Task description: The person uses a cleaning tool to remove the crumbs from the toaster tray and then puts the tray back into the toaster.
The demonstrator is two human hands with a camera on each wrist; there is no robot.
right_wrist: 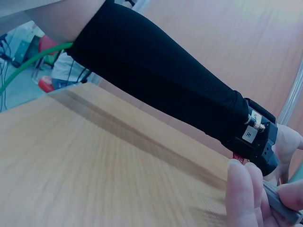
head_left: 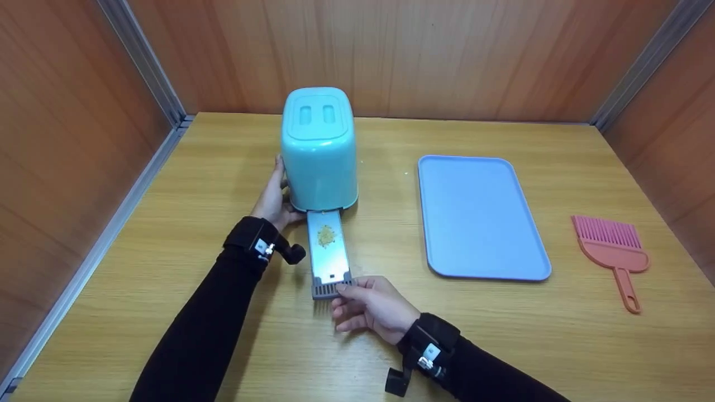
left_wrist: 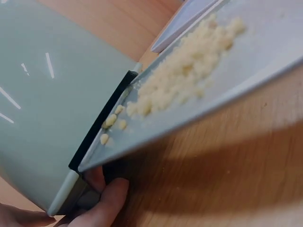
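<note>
teal toaster (head_left: 319,151): upright, table centre | grey crumb tray (head_left: 329,254): pulled out, crumbs (head_left: 325,235) on it

This is looking like a staged recording booth rather than a lived-in kitchen: wood-grain panels (head_left: 447,56) joined by metal corner strips (head_left: 142,61) are closing in a wooden bench (head_left: 167,234). Kitchen items are sitting on it: a toaster (head_left: 319,148), a tray (head_left: 480,218) and a brush (head_left: 611,245). Cables and clutter are showing beyond the bench in the right wrist view.
</note>
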